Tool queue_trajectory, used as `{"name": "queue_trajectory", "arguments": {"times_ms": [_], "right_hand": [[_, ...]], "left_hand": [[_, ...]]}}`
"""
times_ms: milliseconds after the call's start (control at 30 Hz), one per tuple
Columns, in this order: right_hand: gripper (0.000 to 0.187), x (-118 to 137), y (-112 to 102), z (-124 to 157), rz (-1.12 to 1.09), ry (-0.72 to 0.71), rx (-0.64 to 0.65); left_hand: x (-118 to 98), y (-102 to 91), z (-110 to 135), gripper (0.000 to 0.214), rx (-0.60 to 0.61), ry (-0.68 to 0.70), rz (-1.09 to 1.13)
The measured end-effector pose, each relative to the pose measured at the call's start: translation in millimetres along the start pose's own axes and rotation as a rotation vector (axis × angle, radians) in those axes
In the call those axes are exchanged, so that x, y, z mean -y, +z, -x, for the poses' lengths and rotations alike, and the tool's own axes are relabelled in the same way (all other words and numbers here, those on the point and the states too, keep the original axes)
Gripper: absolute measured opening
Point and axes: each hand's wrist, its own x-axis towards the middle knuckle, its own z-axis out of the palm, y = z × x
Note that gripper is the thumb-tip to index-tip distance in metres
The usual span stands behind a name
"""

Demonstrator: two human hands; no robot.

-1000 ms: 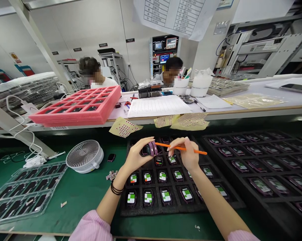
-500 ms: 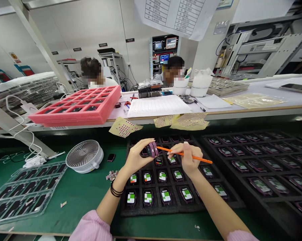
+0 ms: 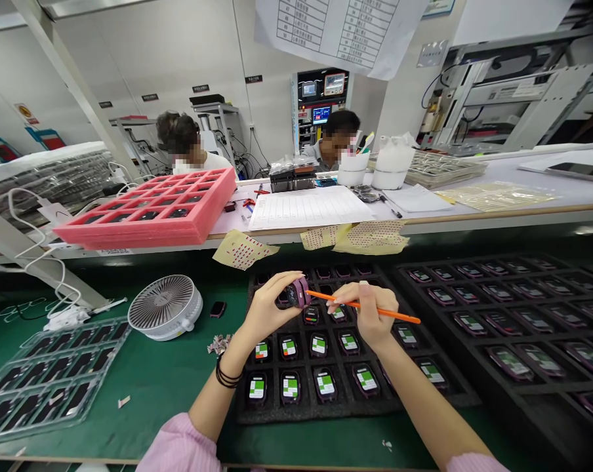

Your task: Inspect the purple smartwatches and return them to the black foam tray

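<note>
My left hand (image 3: 268,306) is closed round a small purple watch body (image 3: 297,292), holding it on edge above a black foam tray (image 3: 296,410). My right hand (image 3: 368,311) grips an orange stick (image 3: 370,308) like a pen. The stick's left tip touches the side of the purple watch body. Under both hands the tray holds several watch bodies with lit green-and-white screens (image 3: 319,345).
A second black tray of watch bodies (image 3: 527,328) lies to the right. A white fan (image 3: 165,306), a loose watch body (image 3: 218,308) and clear plastic trays (image 3: 45,377) lie left. On the raised shelf sit a pink foam tray (image 3: 153,213) and paper sheets (image 3: 306,208). Two people sit beyond.
My right hand has dropped slightly and tilted the orange stick, its far end lower and further right. The left hand keeps the watch body almost still.
</note>
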Motion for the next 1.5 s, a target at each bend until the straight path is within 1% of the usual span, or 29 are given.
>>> {"name": "queue_trajectory", "arguments": {"times_ms": [167, 267, 433, 600, 800, 1067, 1167, 1300, 1400, 1500], "right_hand": [[0.048, 0.6, 0.8, 2.0, 0.016, -0.045, 0.070], [0.047, 2.0, 1.5, 1.1, 0.019, -0.051, 0.068], [0.051, 3.7, 2.2, 0.7, 0.023, -0.023, 0.035], [0.052, 1.5, 2.2, 2.1, 0.015, -0.006, 0.048], [0.049, 3.3, 3.6, 0.7, -0.022, -0.014, 0.008], [0.047, -1.6, 4.6, 3.9, 0.057, -0.058, 0.042], [0.047, -0.9, 5.5, 3.2, 0.058, -0.048, 0.041], [0.048, 0.0, 4.3, 2.4, -0.025, -0.004, -0.010], [0.048, -1.4, 1.9, 2.4, -0.068, -0.015, -0.067], [0.048, -2.5, 0.1, 2.3, -0.065, -0.012, -0.071]], "left_hand": [[-1.4, 0.6, 0.6, 0.050, 0.000, 0.010, 0.011], [-2.2, 0.5, 1.3, 0.050, 0.011, 0.000, 0.010], [-2.9, 0.9, 1.9, 0.050, 0.030, -0.015, 0.010], [-1.6, 1.7, 2.1, 0.050, 0.030, -0.012, 0.009], [-1.1, 2.5, 2.4, 0.050, 0.027, -0.005, 0.010], [1.9, 2.0, 2.3, 0.050, 0.017, 0.004, 0.007], [2.4, 2.0, 1.7, 0.048, 0.014, 0.003, 0.003], [-0.1, 1.2, 0.6, 0.049, 0.022, -0.010, 0.023], [-1.8, 0.1, 0.4, 0.049, 0.025, -0.019, 0.036], [-2.4, -0.9, 0.5, 0.049, 0.021, -0.017, 0.041]]}}
